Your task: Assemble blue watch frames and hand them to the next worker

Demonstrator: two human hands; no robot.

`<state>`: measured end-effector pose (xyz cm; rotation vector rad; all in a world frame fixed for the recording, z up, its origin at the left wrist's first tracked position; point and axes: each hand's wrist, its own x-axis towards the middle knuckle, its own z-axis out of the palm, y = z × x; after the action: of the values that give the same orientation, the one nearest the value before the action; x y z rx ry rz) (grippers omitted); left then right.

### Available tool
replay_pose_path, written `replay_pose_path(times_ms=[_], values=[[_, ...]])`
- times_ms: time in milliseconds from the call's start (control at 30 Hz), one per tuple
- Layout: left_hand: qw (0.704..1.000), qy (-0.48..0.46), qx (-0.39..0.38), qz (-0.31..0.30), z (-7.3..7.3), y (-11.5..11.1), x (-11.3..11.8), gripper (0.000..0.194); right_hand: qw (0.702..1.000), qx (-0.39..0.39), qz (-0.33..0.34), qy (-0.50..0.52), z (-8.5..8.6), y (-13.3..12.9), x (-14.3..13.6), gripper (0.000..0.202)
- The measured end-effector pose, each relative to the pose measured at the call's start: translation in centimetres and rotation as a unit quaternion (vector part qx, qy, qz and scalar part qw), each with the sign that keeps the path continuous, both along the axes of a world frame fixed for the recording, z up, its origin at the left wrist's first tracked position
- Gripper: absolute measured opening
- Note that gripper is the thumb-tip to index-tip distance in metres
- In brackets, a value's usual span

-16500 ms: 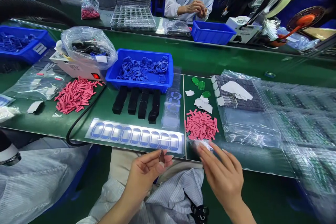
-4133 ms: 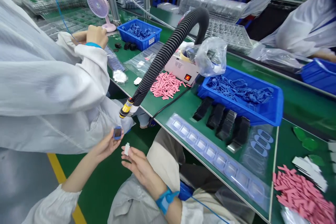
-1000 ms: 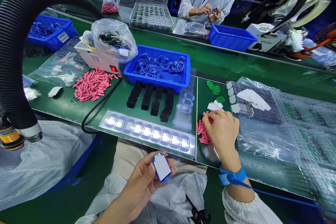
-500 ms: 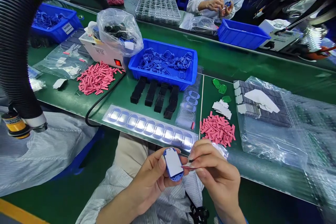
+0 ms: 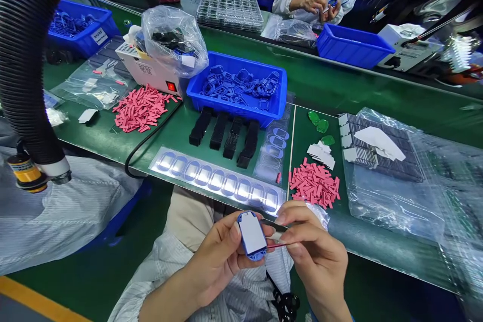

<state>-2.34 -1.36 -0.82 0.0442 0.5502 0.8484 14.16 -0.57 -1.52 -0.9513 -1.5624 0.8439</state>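
At the lower centre of the frame, the left hand [image 5: 221, 254] is gripping a blue oval frame with a white rectangular pad [image 5: 252, 235]. The right hand [image 5: 315, 251] is pinching a thin pink strip [image 5: 276, 246] against its side, below the pile of pink strips [image 5: 314, 182] on the green table [image 5: 381, 241].

Bare L hand [image 5: 222, 256], palm up, fingers curled and thumb pressed in. Bare R hand [image 5: 311, 249] w/ thumb and fingertips pinched, just beside L fingertips; both forearms angled up & inward.
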Motion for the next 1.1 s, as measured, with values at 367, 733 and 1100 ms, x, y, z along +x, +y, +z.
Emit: replay_pose_path(times_ms=[367, 733, 1100], values=[[1.0, 0.015, -0.008, 0.001, 0.3, 0.0, 0.0, 0.027, 0.954, 0.183, -0.083, -0.221, -0.5, -1.1, 0.3, 0.03], [0.998, 0.038, 0.015, 0.037, 0.4, 0.0, 0.2, 0.027, 0.899, 0.24, -0.115, -0.348, -0.4, -2.2, 0.0, 0.034], [0.988, 0.101, 0.08, 0.085, 0.4, 0.0, 0.8, 0.034, 0.983, 0.026, -0.167, -0.075, -0.3, -2.4, -3.0, 0.028]])
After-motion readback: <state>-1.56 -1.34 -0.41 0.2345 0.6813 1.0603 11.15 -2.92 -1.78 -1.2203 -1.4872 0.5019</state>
